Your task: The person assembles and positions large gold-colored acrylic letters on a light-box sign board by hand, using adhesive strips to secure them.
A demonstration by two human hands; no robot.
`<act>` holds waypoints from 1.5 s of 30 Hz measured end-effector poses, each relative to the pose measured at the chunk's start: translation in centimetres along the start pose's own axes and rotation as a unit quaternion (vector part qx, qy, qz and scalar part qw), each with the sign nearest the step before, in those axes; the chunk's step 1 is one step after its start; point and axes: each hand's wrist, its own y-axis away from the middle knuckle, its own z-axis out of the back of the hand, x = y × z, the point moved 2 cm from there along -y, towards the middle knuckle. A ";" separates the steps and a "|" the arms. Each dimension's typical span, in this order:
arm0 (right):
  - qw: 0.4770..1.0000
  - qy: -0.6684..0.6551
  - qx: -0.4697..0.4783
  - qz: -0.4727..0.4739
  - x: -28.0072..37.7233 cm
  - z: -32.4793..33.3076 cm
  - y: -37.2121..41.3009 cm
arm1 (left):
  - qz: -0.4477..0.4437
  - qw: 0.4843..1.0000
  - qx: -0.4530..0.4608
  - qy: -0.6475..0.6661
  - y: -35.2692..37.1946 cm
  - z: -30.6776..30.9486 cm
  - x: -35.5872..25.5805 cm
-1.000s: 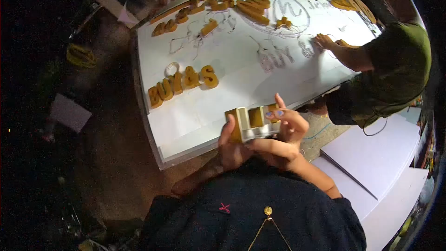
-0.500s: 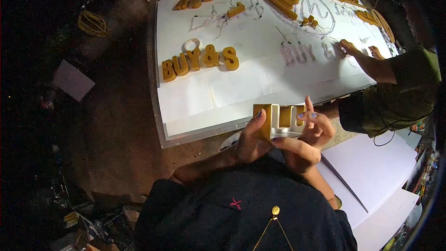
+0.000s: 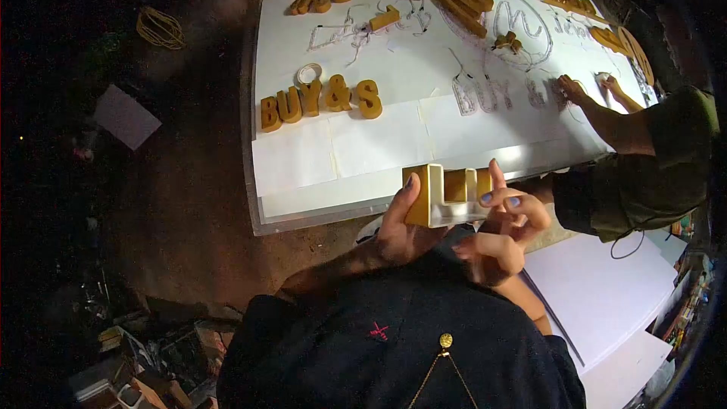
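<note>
Above the table's near edge, my left hand (image 3: 401, 229) grips a hollow channel letter (image 3: 417, 201) with gold-coloured sides and a white inside. Its shape looks like an E lying with the prongs upward. The left thumb presses on the outer gold side; the other left fingers are hidden beneath. My right hand (image 3: 513, 229) is at the letter's right end, with curled fingertips against the prong there. One right finger points upward, and the lower part of this hand is blurred.
On the white table (image 3: 379, 136) stand gold letters (image 3: 322, 102) reading BUY & S, beside a tape roll (image 3: 309, 73). Wired letter outlines (image 3: 485, 96) lie to the right, near a co-worker's hand (image 3: 572, 91). White sheets (image 3: 598, 288) lie lower right.
The held letter has shifted slightly left and down. My right thumb has moved off its lower edge. The co-worker's hands have shifted at the outlines, and more of the row shows.
</note>
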 end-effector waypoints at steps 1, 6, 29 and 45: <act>0.999 -0.025 -0.008 -0.026 -0.4 0.5 -0.2 | -0.006 1.000 -0.005 -0.022 -0.7 -0.1 0.1; 0.994 -0.016 0.106 -0.018 -1.6 5.2 -1.5 | -0.032 0.995 -0.089 -0.033 -4.0 0.5 1.6; 0.993 0.014 0.102 0.060 -7.5 14.9 -5.7 | -0.061 0.948 -0.188 -0.250 -14.0 -1.2 8.8; 0.988 -0.083 0.113 0.061 -8.2 16.1 -5.3 | -0.145 0.955 -0.158 -0.204 -14.3 -4.0 10.1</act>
